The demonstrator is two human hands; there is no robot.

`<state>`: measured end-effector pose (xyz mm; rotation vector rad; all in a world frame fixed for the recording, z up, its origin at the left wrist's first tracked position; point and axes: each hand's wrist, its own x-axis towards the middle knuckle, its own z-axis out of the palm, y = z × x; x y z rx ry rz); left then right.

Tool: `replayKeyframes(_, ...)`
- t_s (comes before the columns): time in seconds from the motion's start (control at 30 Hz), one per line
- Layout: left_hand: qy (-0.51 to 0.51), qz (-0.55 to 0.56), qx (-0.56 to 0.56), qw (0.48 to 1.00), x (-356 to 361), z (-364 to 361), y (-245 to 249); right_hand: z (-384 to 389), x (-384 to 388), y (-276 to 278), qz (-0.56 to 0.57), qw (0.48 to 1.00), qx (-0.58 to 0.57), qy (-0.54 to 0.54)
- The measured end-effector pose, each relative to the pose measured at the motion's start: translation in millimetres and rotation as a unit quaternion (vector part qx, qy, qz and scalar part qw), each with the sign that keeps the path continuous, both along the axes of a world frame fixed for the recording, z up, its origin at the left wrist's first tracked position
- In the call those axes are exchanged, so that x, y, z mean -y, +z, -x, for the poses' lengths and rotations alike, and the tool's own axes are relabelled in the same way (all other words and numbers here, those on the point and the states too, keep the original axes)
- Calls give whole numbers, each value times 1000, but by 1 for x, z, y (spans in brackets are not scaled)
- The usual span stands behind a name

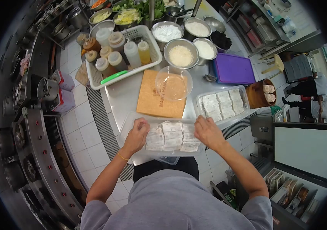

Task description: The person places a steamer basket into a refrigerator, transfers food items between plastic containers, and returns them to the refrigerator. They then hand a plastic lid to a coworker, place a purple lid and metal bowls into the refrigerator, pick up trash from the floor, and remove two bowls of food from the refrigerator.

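Observation:
A clear plastic tray [126,123] at the table's front edge holds several whitish flat pieces [172,135] side by side. My left hand [137,133] is closed at the left end of these pieces, over the tray. At their right end my right hand [208,132] is closed too, fingers pressed together. What lies between the fingertips of either hand is too small to tell. A second clear tray [246,92] with similar white pieces [224,103] stands to the right. Behind the front tray lies a brown MANY HAN-marked cardboard piece [154,92], with a clear round bowl [174,83] on it.
A white basket [156,54] of sauce bottles stands at the back left. Metal bowls of white powder [167,33] and pale crumbs [180,56] sit behind, near a purple-lidded box [234,68]. Stoves line the left side. Two people [320,94] are at the far right.

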<state>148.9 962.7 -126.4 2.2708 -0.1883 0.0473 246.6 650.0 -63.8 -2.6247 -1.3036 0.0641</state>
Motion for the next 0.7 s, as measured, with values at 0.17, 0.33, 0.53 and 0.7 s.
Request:
replayKeyframes(0.17, -24, 33, -15, 999, 0, -5, 5, 6, 5, -11, -64, 993, -103, -12)
replayKeyframes(0.33, -36, 12, -18, 999, -1, 4, 6, 24, 7, -18, -11, 991, -135, -8)
replayKeyframes(0.53, -45, 42, 18, 998, -1, -1, 1, 32, 1, -8, -52, 998, 11, 13)
replayKeyframes(0.7, -56, 55, 75, 994, -4, 3, -6, 40, 1, -20, -49, 987, -127, -85)
